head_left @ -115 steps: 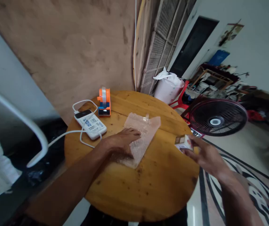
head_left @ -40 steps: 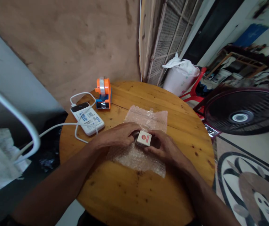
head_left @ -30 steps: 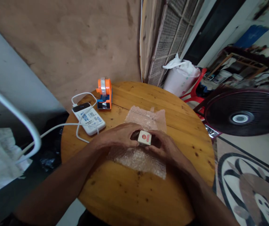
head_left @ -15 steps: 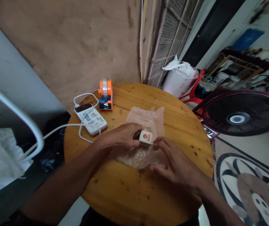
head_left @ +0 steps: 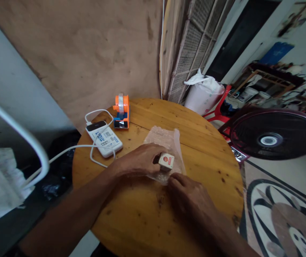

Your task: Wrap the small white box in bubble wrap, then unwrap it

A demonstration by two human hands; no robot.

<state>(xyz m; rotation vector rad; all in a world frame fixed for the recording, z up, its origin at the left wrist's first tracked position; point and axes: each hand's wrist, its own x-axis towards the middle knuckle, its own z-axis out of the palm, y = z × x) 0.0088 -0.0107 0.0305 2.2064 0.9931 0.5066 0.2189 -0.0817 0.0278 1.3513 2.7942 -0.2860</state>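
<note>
My left hand [head_left: 148, 157] grips a small white box [head_left: 166, 161] with a red print on its end, thumb and fingers on its left side. The box stands on a sheet of clear pinkish bubble wrap [head_left: 161, 135] laid on the round wooden table [head_left: 203, 150]. Close to the box's lower right, my right hand [head_left: 186, 191] is closed at the near edge of the wrap, its fingers curled together. It seems to pinch the wrap's edge, though the fingertips are partly hidden.
An orange and blue tape dispenser [head_left: 121, 111] stands at the table's back left. Beside it lies a white card-reader-like device [head_left: 104, 139] with a white cable [head_left: 78, 145]. A fan [head_left: 269, 137], a red chair [head_left: 218, 107] and a white sack [head_left: 203, 94] are beyond the table.
My right hand has moved down and left and closed from a looser, spread pose. The bubble wrap's right and near edges have drawn in toward the box. My left hand still holds the box.
</note>
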